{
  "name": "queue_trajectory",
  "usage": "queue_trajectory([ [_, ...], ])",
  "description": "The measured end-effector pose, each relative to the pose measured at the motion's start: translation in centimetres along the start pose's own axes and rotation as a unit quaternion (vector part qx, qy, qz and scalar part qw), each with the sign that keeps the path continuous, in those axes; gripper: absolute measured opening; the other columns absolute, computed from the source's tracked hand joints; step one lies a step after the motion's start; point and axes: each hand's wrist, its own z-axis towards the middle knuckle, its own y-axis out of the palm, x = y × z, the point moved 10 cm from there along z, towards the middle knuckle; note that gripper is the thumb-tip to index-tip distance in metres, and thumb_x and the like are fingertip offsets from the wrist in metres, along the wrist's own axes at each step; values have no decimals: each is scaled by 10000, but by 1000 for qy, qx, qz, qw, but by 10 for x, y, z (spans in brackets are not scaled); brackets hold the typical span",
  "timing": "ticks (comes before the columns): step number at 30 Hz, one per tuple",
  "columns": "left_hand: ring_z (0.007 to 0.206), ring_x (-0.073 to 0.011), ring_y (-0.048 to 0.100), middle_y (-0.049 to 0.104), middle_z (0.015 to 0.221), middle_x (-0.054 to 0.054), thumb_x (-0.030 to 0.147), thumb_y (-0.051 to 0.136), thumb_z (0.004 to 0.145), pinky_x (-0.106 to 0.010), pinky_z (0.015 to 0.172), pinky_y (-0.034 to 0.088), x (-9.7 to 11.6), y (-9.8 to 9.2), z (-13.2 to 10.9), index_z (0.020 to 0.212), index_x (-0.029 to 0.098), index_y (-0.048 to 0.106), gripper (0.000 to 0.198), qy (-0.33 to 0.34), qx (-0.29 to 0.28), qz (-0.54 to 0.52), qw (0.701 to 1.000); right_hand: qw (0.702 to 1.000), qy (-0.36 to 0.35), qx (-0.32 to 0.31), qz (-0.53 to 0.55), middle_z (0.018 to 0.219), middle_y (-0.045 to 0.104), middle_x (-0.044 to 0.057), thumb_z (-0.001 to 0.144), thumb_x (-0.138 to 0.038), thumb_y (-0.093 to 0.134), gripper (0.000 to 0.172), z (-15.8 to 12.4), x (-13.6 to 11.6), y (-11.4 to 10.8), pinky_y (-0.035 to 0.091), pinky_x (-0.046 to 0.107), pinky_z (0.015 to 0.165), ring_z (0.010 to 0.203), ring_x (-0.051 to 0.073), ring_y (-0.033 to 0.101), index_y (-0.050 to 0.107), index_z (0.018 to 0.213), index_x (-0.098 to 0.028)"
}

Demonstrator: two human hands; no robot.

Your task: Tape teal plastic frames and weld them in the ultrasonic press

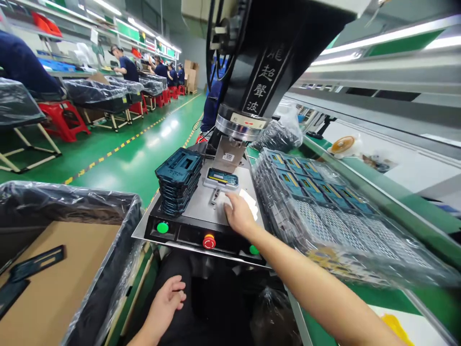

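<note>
My right hand (239, 215) is over the metal work plate (201, 205) of a press. Its thumb and index finger are apart, with nothing visible between them; the other fingers are hidden. Just beyond the fingertips a dark teal plastic panel (222, 178) with a yellow strip lies in a pale fixture (211, 184). A small metal block (216, 196) sits at the fingertips' left. Above my lap hangs my left hand (167, 300), fingers loosely curled and apart, holding nothing I can see. A stack of teal plastic panels (179, 178) stands on the plate's left side.
The metal press head (230, 151) hangs over the fixture. A red stop button (209, 241) and a green button (163, 227) are on the front edge. Clear trays of panels (309, 187) stand right; a lined box (90, 250) holds loose panels left. People sit at far benches.
</note>
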Motion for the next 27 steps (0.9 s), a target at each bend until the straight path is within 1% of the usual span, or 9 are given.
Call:
queue_trajectory([
  [3, 1008, -266, 619, 598, 1179, -162, 400, 610, 738, -420, 867, 506, 58, -23, -5, 1166, 151, 539, 500, 144, 90, 135, 976, 997, -50, 37, 38, 977, 642, 104, 898, -237, 448, 252, -61, -23, -22, 465, 361, 847, 941, 230, 580, 589, 1102, -190],
  [5, 1177, -282, 531, 527, 1296, -157, 374, 553, 795, -450, 987, 445, 111, -26, -18, 1227, 159, 509, 485, 271, 152, 239, 920, 997, -39, 27, 60, 838, 640, 75, 913, -245, 437, 196, -96, -21, -26, 471, 329, 740, 802, 207, 592, 613, 994, -222],
  [8, 1340, -285, 365, 382, 1450, -139, 316, 515, 831, -472, 1109, 321, 171, -9, -37, 1356, 173, 408, 555, 402, 206, 360, 816, 996, 15, 31, 85, 730, 618, 48, 927, -257, 425, 195, -134, 3, -25, 464, 315, 664, 698, 189, 583, 608, 864, -236],
  [10, 1389, -293, 281, 283, 1516, -139, 294, 508, 840, -486, 1135, 272, 188, 5, -38, 1427, 172, 312, 630, 428, 214, 414, 774, 993, 48, 56, 92, 716, 606, 43, 934, -260, 410, 211, -150, 22, -22, 471, 327, 662, 692, 193, 579, 594, 834, -240],
  [14, 1435, -326, 132, 143, 1565, -168, 287, 503, 846, -518, 1141, 236, 187, 21, -25, 1470, 115, 203, 714, 421, 207, 489, 735, 989, 77, 73, 98, 734, 598, 47, 941, -245, 376, 223, -160, 41, -16, 484, 347, 674, 706, 205, 571, 581, 851, -244],
  [20, 1437, -335, 107, 91, 1569, -187, 313, 531, 828, -504, 1146, 230, 185, 25, -24, 1449, 76, 233, 729, 404, 195, 512, 733, 991, 78, 32, 105, 752, 601, 54, 926, -230, 387, 208, -158, 40, -10, 477, 338, 684, 733, 203, 565, 581, 850, -216],
  [22, 1419, -329, 188, 156, 1548, -187, 302, 535, 825, -488, 1131, 271, 185, 26, -33, 1413, 91, 304, 666, 417, 212, 486, 738, 990, 77, 33, 110, 738, 612, 50, 917, -239, 411, 205, -156, 42, -11, 473, 327, 681, 717, 194, 570, 592, 824, -210],
  [24, 1366, -318, 309, 296, 1467, -196, 289, 534, 823, -479, 1101, 324, 178, 27, -43, 1340, 104, 398, 566, 440, 231, 457, 738, 988, 79, 46, 126, 745, 635, 46, 911, -244, 430, 201, -154, 46, -14, 473, 312, 684, 710, 184, 589, 608, 821, -210],
  [27, 1253, -293, 446, 464, 1289, -182, 264, 507, 830, -470, 1053, 385, 141, 34, -44, 1236, 132, 482, 427, 445, 197, 455, 745, 980, 84, 65, 166, 777, 668, 36, 908, -249, 442, 194, -151, 49, -18, 481, 290, 696, 720, 171, 621, 624, 847, -223],
])
